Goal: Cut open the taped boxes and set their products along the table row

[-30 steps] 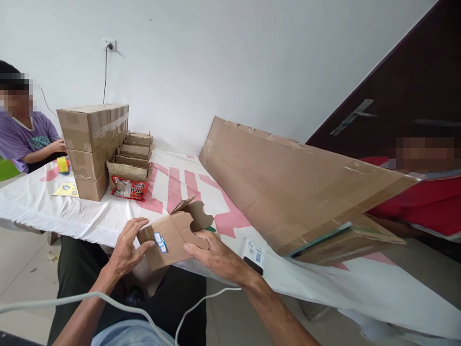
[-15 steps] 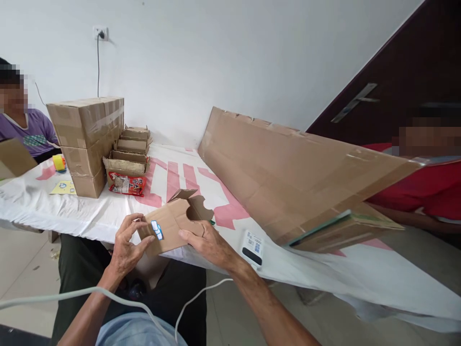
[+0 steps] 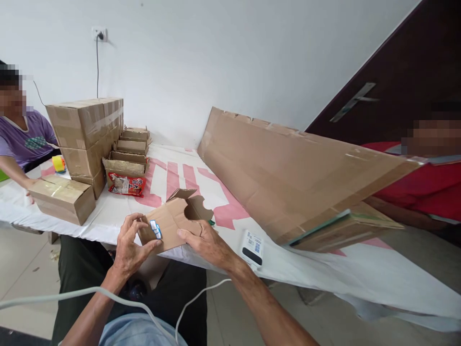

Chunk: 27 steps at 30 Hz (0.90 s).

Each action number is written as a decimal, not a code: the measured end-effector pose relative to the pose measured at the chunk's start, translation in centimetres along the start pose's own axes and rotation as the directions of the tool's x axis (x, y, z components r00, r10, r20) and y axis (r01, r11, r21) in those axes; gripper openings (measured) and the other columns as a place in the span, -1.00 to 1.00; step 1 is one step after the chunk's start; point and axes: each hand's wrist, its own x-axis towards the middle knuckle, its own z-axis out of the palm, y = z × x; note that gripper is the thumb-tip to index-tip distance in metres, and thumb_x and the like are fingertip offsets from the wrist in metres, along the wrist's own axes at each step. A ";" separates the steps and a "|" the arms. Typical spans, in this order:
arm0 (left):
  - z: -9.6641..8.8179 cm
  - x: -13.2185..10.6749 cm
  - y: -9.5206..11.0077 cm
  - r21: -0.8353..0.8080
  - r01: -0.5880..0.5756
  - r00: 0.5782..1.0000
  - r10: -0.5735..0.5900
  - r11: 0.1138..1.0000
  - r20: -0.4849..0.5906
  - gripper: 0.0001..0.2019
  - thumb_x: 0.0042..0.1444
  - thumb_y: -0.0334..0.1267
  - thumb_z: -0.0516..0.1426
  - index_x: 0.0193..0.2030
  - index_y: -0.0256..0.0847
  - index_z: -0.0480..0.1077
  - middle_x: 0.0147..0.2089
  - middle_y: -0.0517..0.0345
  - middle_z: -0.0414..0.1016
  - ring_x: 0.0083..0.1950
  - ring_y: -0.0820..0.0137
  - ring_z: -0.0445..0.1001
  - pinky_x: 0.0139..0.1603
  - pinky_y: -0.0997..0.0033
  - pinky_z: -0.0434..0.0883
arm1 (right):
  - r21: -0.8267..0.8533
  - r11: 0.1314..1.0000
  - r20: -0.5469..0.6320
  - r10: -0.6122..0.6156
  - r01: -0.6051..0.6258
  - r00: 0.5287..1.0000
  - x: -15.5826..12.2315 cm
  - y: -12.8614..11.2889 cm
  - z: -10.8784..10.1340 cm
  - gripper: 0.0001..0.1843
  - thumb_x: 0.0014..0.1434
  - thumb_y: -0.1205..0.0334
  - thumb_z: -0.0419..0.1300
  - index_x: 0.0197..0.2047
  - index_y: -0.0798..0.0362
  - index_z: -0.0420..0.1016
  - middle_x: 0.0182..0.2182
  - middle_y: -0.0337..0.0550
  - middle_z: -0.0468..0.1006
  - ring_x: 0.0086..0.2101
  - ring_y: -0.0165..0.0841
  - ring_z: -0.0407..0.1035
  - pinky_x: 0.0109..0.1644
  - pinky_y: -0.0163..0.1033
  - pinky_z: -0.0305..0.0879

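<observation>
Small brown cardboard box [image 3: 163, 226] at near edge of white-and-pink cloth-covered table [image 3: 108, 216]; long axis slopes up rightward, open flaps at far right. Left hand [image 3: 129, 250] grips its left end, right hand [image 3: 207, 242] its right. Beyond, left: red plastic packet [image 3: 126, 185], stacked taped brown cartons [image 3: 84, 125]. Right: large brown cardboard panel [image 3: 281, 178], slanting. Pale wall [image 3: 230, 62] behind.

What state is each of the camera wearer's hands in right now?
Left hand: half-curled at the left end of the open cardboard box; whether it grips cannot be told.
Right hand: closed, holding the same box.
</observation>
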 end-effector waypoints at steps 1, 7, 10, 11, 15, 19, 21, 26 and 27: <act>0.0 0.1 0.0 0.000 -0.003 1.000 0.003 1.000 -0.006 -0.67 0.16 -0.11 0.44 -0.07 -0.11 0.45 0.13 -0.05 0.49 0.14 0.12 0.54 0.11 0.11 0.51 | -0.003 1.000 0.008 0.001 -0.001 1.000 0.0 0.0 0.0 -0.66 0.19 0.09 0.26 -0.08 0.10 0.71 -0.12 0.00 0.77 -0.10 -0.09 0.63 0.04 -0.06 0.60; -0.2 0.3 0.3 0.021 -0.030 1.000 0.030 0.999 -0.007 -0.73 0.17 -0.20 0.41 -0.10 -0.10 0.44 0.11 -0.03 0.50 0.11 0.15 0.55 0.08 0.14 0.53 | -0.041 0.999 -0.029 0.027 -0.028 0.999 -0.2 -0.2 0.0 -0.65 0.19 0.07 0.27 -0.06 0.09 0.71 -0.14 -0.02 0.77 -0.09 -0.07 0.62 0.03 -0.07 0.60; -0.3 0.2 0.5 0.041 -0.049 0.999 0.049 0.998 -0.002 -0.75 0.17 -0.26 0.40 -0.09 -0.11 0.44 0.13 -0.05 0.50 0.12 0.14 0.55 0.08 0.14 0.53 | -0.056 0.997 -0.042 0.042 -0.045 0.998 -0.2 -0.3 0.0 -0.63 0.18 0.06 0.28 -0.05 0.10 0.71 -0.12 -0.01 0.77 -0.07 -0.05 0.62 0.02 -0.07 0.60; -0.3 0.1 0.6 0.049 -0.058 0.998 0.058 0.997 -0.003 -0.76 0.17 -0.28 0.39 -0.09 -0.11 0.45 0.13 -0.06 0.50 0.13 0.14 0.55 0.09 0.13 0.54 | -0.059 0.997 -0.040 0.044 -0.046 0.998 -0.2 -0.3 0.0 -0.63 0.18 0.06 0.28 -0.05 0.11 0.71 -0.11 -0.01 0.77 -0.08 -0.05 0.62 0.02 -0.07 0.60; 0.0 -0.1 0.8 0.082 -0.115 0.993 0.117 0.990 -0.024 -0.83 0.23 -0.34 0.33 -0.08 -0.12 0.47 0.14 -0.09 0.50 0.14 0.15 0.55 0.09 0.14 0.55 | -0.065 0.997 -0.011 0.035 -0.036 0.999 -0.1 -0.2 0.1 -0.63 0.21 0.08 0.26 -0.06 0.14 0.71 -0.12 0.00 0.77 -0.11 -0.09 0.62 -0.01 -0.11 0.59; 0.3 0.0 1.0 0.113 -0.186 0.980 0.193 0.976 -0.049 -0.87 0.28 -0.42 0.27 -0.10 -0.13 0.48 0.10 -0.08 0.52 0.07 0.20 0.56 0.03 0.17 0.56 | -0.065 0.998 0.060 -0.009 0.013 0.998 0.2 -0.1 0.2 -0.61 0.24 0.10 0.20 -0.06 0.17 0.72 -0.20 -0.05 0.76 -0.17 -0.14 0.61 -0.04 -0.13 0.58; 0.4 0.1 1.2 0.118 -0.212 0.974 0.220 0.970 -0.061 -0.85 0.29 -0.46 0.23 -0.10 -0.12 0.49 0.08 -0.07 0.53 0.04 0.22 0.56 0.01 0.18 0.57 | -0.070 0.997 0.064 -0.028 0.032 0.998 0.2 -0.2 0.2 -0.60 0.24 0.10 0.19 -0.05 0.17 0.72 -0.20 -0.05 0.76 -0.19 -0.15 0.60 -0.03 -0.11 0.57; 0.4 0.1 1.5 0.131 -0.233 0.968 0.242 0.964 -0.061 -0.81 0.28 -0.50 0.21 -0.09 -0.11 0.49 0.02 -0.04 0.52 -0.01 0.24 0.55 -0.03 0.19 0.57 | -0.063 0.998 0.045 -0.026 0.029 0.999 0.2 -0.6 0.3 -0.59 0.23 0.10 0.19 -0.02 0.16 0.72 -0.13 0.00 0.77 -0.10 -0.10 0.61 0.06 -0.08 0.56; 0.4 0.1 1.5 0.136 -0.230 0.969 0.239 0.964 -0.055 -0.81 0.28 -0.50 0.22 -0.09 -0.10 0.49 0.01 -0.03 0.52 -0.01 0.23 0.54 -0.03 0.18 0.56 | -0.055 0.998 0.047 -0.024 0.027 0.999 0.2 -0.7 0.3 -0.58 0.23 0.10 0.19 -0.01 0.16 0.72 -0.14 -0.01 0.77 -0.08 -0.09 0.61 0.06 -0.08 0.56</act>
